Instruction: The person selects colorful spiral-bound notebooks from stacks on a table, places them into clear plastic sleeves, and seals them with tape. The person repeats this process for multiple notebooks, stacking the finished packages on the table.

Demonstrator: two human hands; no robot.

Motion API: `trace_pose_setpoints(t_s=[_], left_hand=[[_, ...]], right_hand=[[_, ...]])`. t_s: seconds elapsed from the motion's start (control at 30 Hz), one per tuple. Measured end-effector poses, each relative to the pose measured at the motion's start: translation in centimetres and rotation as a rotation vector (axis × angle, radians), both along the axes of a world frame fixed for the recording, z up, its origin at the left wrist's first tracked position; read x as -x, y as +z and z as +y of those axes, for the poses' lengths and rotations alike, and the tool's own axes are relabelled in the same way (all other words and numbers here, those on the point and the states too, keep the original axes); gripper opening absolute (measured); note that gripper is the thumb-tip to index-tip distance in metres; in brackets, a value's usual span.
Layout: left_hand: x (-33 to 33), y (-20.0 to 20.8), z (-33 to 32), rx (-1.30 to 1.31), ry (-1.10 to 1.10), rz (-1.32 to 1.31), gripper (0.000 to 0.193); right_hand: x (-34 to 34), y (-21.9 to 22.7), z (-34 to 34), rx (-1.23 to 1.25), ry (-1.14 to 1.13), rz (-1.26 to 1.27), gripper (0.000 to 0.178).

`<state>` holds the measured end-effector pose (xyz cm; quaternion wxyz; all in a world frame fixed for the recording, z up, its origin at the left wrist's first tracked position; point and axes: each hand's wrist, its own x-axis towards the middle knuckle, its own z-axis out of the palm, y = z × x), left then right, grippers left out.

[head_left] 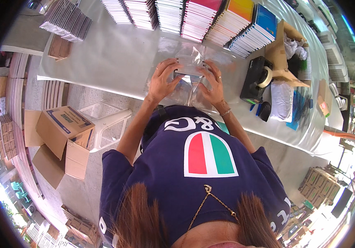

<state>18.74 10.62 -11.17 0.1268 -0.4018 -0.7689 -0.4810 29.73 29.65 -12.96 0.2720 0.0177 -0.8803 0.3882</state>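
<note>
Forearms angle up and inward from bent elbows, bringing the left hand and right hand face to face over the table. Clear film lies between and beneath the fingers, with a packet showing black coil at both upper corners, right by the fingertips. On each hand the fingers are arched and held close together, tips turned inward, thumb set apart below; the fingertips reach the packet's 2 sides. Glare hides whether either thumb pinches the film, so I cannot tell. A bracelet circles the right wrist.

Just beyond the fingertips, 6 notebook stacks form a row that blocks the far side, the yellow- and blue-topped ones toward the right fingers. Right of the right fingers stand a black tape dispenser, then an open box and a white pack. Well left of the left fingers sits a coil-bound pile; lower on that side are a white stool and a floor box, flaps open.
</note>
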Motion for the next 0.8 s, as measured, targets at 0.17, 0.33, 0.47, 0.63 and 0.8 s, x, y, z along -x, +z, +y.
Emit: trace_pose_setpoints(t_s=[0.17, 0.33, 0.47, 0.63, 0.8], left_hand=[[1.1, 0.3, -0.1, 0.028, -0.112, 0.131, 0.039], [1.0, 1.4, 0.1, 0.088, -0.162, 0.114, 0.034], [0.9, 1.4, 0.4, 0.116, -0.141, 0.151, 0.029], [0.8, 1.8, 0.5, 0.151, -0.122, 0.16, 0.027], [0.6, 2.1, 0.5, 0.192, -0.105, 0.101, 0.027]], right_hand=[[1.3, 0.4, -0.7, -0.035, -0.01, 0.049, 0.05], [1.4, 0.5, -0.7, 0.029, -0.012, 0.08, 0.047], [2.1, 2.2, -0.2, -0.023, 0.047, 0.092, 0.043], [2.4, 3.4, 1.0, -0.06, 0.142, 0.053, 0.033], [2.5, 3.9, 1.2, 0.032, 0.164, -0.037, 0.031]])
